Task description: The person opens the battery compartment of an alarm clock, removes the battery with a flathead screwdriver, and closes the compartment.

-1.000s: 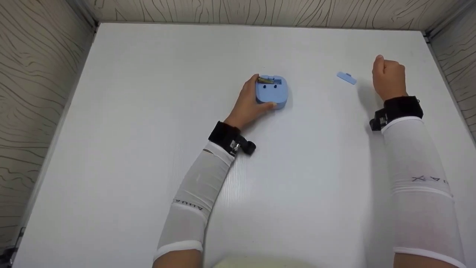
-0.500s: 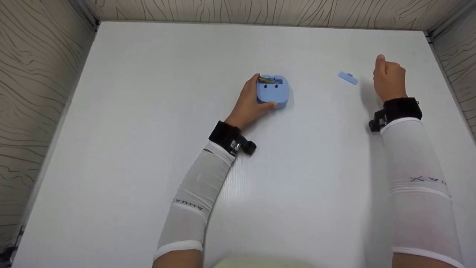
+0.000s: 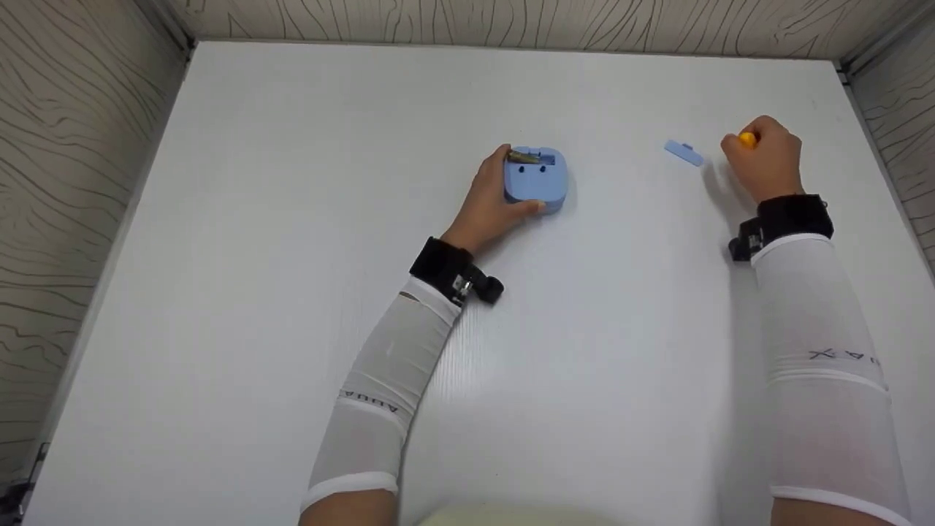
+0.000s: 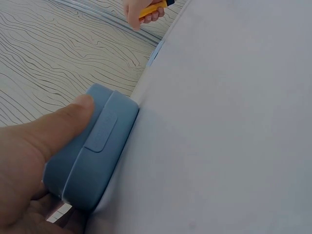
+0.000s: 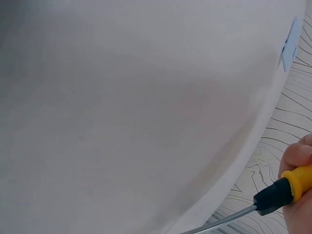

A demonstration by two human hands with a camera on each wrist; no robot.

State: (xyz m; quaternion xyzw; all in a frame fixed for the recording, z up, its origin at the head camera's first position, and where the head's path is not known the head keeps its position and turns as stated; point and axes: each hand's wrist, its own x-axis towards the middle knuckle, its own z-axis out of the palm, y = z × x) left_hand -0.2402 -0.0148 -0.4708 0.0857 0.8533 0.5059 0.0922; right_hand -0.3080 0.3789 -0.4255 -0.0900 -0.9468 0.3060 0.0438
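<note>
My left hand (image 3: pixel 488 208) grips a light blue rounded device (image 3: pixel 537 186), thumb on its near side and fingers around its left edge. A battery (image 3: pixel 523 157) lies in the open slot at the device's far side, slightly slanted. In the left wrist view the thumb presses the blue casing (image 4: pixel 102 146). At the right, my right hand (image 3: pixel 768 159) is curled round a screwdriver, whose yellow handle end (image 3: pixel 747 139) shows above the fist. The right wrist view shows its yellow and black handle (image 5: pixel 274 196) and metal shaft (image 5: pixel 229 219).
A small light blue cover (image 3: pixel 684 153) lies on the white table (image 3: pixel 292 219), between the device and my right hand. Wood-patterned panels (image 3: pixel 467 25) stand along the table's far side and at its left and right.
My right fist has turned, and the yellow handle end, hidden before, now shows in it. My left hand and the device have stayed almost still.
</note>
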